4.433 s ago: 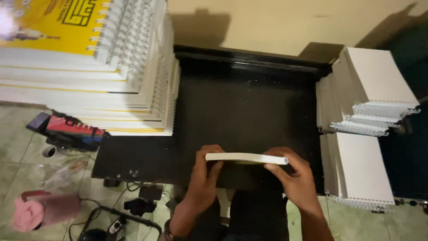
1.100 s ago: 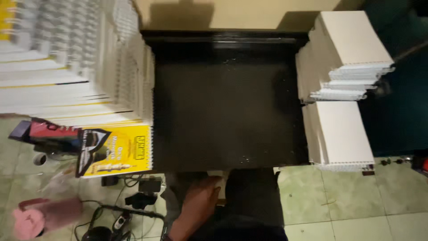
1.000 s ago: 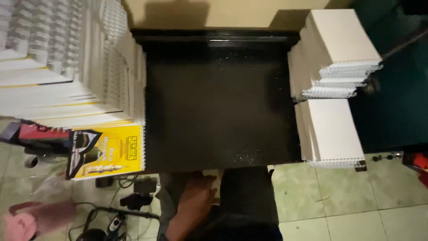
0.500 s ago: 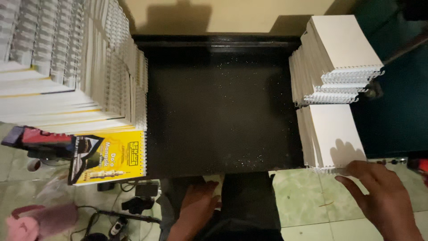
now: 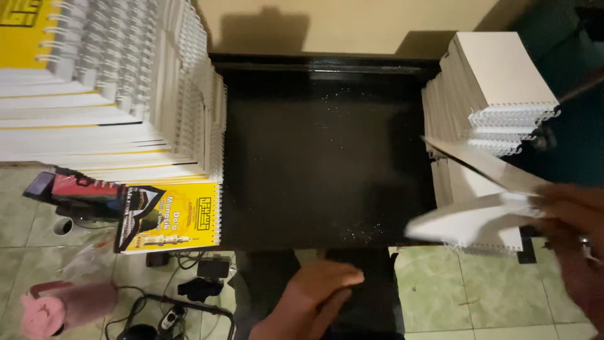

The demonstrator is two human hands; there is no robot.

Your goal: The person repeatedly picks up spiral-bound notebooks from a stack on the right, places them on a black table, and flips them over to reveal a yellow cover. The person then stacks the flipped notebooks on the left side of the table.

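My right hand is at the right edge, blurred by motion, gripping a white spiral-bound booklet that it lifts off the nearer white stack; the top sheet flaps upward. My left hand rests below the front edge of the black table, fingers loosely together and holding nothing. A taller stack of white spiral-bound booklets stands behind the right hand.
Tall piles of spiral-bound booklets fill the left side, with a yellow-covered booklet lying at the bottom. On the green tiled floor are a red and black tool, cables and a pink cloth.
My right hand came into view at the lower right, reached the nearer white stack and now lifts a booklet from it. The left hand stayed low by the table's front edge.
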